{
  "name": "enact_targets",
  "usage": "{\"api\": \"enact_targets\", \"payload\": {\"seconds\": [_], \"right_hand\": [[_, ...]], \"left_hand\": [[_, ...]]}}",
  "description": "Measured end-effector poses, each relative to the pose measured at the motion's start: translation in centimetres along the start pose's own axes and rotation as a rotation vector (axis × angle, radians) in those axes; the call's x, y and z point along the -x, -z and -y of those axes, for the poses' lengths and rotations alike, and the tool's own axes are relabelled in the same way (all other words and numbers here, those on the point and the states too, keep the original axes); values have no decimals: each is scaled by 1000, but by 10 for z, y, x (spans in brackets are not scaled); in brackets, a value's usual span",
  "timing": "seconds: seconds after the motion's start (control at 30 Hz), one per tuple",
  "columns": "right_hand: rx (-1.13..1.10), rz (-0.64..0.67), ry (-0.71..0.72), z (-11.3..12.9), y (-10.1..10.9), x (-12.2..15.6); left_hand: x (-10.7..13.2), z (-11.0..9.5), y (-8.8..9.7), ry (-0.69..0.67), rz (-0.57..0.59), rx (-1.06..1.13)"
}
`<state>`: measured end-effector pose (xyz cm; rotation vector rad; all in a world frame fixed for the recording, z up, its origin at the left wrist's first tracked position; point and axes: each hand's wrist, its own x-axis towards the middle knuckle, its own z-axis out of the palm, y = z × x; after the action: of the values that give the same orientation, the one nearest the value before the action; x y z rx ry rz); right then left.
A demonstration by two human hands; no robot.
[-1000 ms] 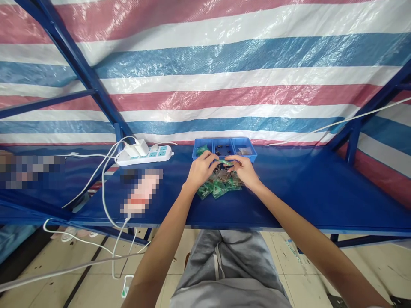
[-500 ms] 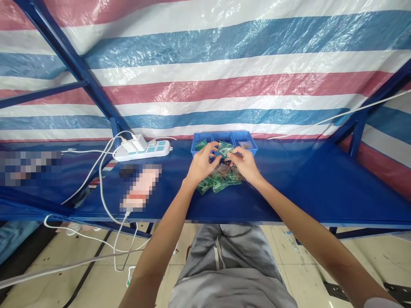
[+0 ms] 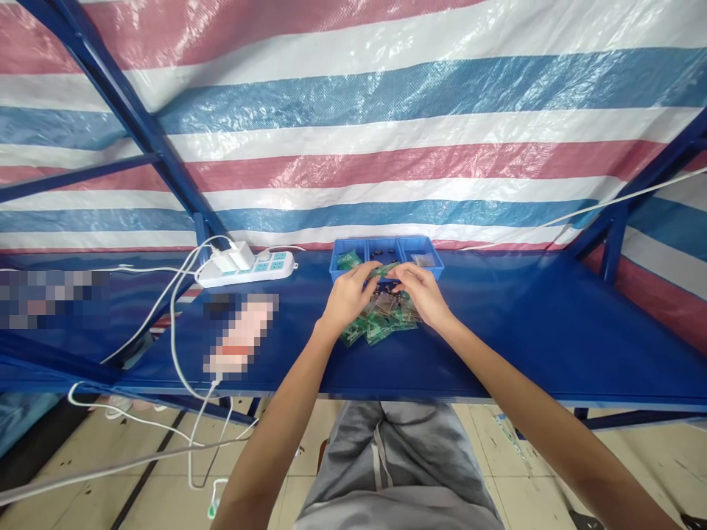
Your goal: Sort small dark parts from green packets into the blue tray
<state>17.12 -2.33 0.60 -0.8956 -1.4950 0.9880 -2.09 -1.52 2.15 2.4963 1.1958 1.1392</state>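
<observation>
A small green packet [image 3: 381,271], which looks like a circuit board in a clear bag, is pinched between my two hands. My left hand [image 3: 351,296] has its thumb and fingers closed on the packet's left end. My right hand [image 3: 420,291] grips the right end, its fingertips partly hiding it. Below my hands, a pile of similar green packets [image 3: 381,324] lies on the blue table, with small dark and brownish pieces among them. Just behind stands a blue tray [image 3: 440,263] with three compartments. Green packets are in its left one, small dark parts in the middle, and a pale packet [image 3: 423,260] on the right.
To the left, a white power strip [image 3: 248,271] with plugged-in chargers rests on the blue table [image 3: 530,324]. White cables [image 3: 175,309] run from it. A blurred pink phone-like object [image 3: 243,335] lies nearer. Blue frame bars and a striped tarp [image 3: 387,162] stand behind.
The green packet has tipped from facing up to nearly edge-on between my hands. My right-hand fingers have closed in around it. The whole view has shifted slightly.
</observation>
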Motion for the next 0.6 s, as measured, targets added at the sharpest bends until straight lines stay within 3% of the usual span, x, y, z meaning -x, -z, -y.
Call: {"api": "enact_targets", "payload": {"seconds": [0.17, 0.37, 0.6], "right_hand": [[-16, -53, -24, -5, -1, 1], [7, -92, -21, -2, 0, 1], [251, -178, 62, -6, -1, 2]], "left_hand": [[0, -1, 3, 120, -36, 19], [0, -1, 5, -20, 78, 37], [0, 6, -1, -32, -27, 20]]}}
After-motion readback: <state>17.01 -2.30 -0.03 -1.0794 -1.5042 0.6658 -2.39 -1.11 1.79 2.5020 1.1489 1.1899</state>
